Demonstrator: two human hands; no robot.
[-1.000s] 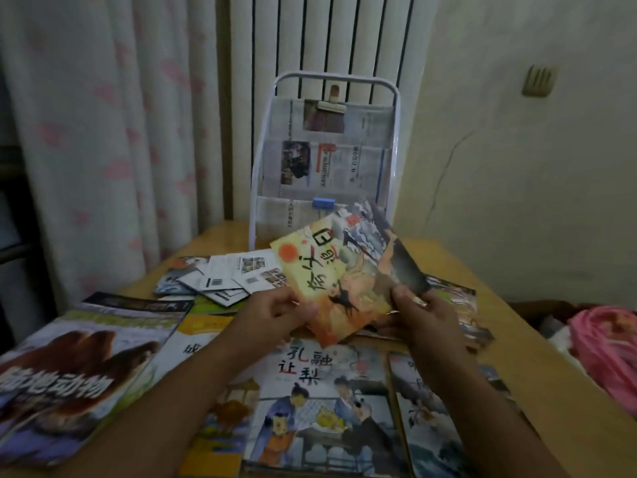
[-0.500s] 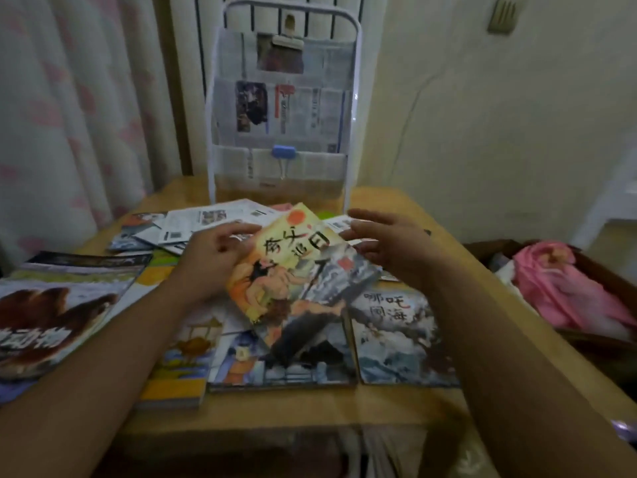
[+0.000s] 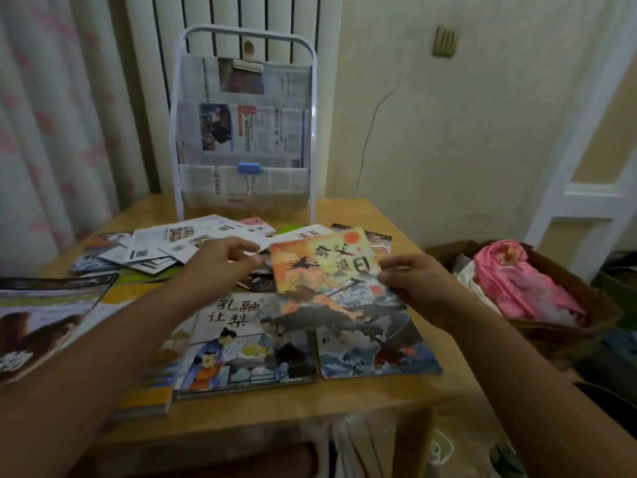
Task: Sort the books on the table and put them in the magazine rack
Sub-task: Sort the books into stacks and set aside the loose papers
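The orange picture book (image 3: 320,270) is up off the surface, near its far right corner, pinched at its right edge by the right hand (image 3: 417,284). The left hand (image 3: 220,263) hangs loose beside it, holding nothing. More books (image 3: 248,339) lie flat below. I think this is the picking-up step. Next, the book must go up into the magazine rack (image 3: 243,125) at the far edge.

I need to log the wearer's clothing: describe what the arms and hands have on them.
Both forearms are bare up to the frame edge, with no sleeve in view. The left hand and right hand wear no gloves; no ring, watch or bracelet is visible in this dim picture.
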